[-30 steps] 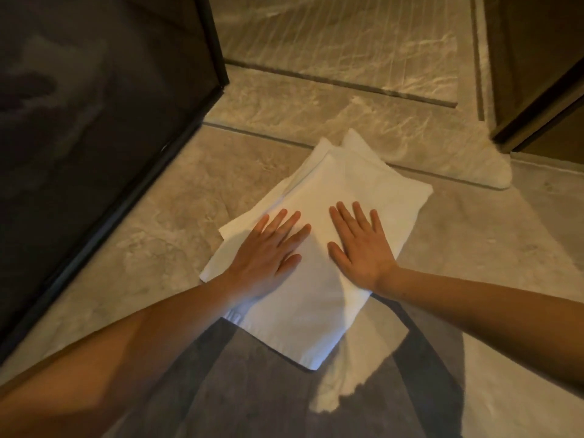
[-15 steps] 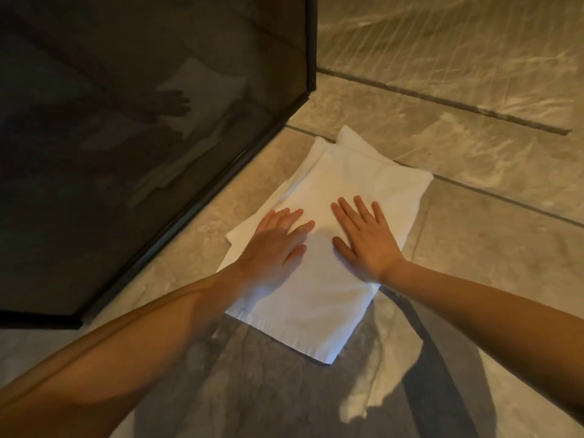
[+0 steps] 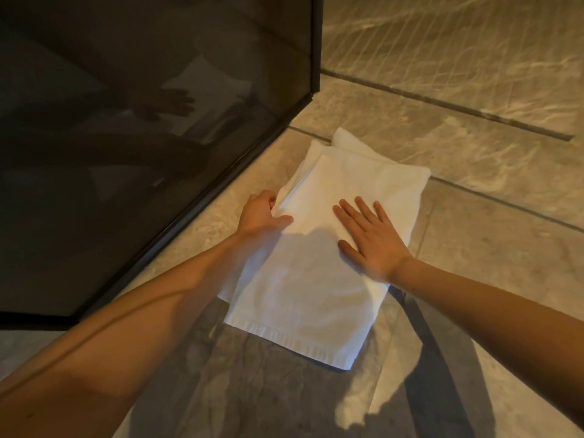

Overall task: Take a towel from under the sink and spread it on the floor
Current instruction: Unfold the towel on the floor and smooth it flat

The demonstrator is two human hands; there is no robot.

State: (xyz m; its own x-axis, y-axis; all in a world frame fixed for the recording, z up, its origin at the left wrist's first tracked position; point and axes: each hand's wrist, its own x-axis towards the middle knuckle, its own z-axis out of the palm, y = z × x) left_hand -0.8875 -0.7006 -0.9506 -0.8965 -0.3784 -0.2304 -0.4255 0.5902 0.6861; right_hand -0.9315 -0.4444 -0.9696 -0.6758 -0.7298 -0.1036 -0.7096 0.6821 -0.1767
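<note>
A: Head cam, where's the towel (image 3: 319,257)?
B: White, folded, lying on the tiled floor (image 3: 493,248) just beside the dark glass panel (image 3: 132,147)
A: Left hand (image 3: 260,214)?
B: At the towel's left edge, fingers curled round the top layer w/ thumb on top, gripping it
A: Right hand (image 3: 371,238)?
B: Flat on the towel, fingers (image 3: 361,207) spread wide, holding nothing, palm pressed down. Both forearms bare

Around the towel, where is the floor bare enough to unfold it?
Bare tile lies right of the towel and beyond it, toward the floor groove. Crowded on the left: the left hand sits close to the dark glass panel.
</note>
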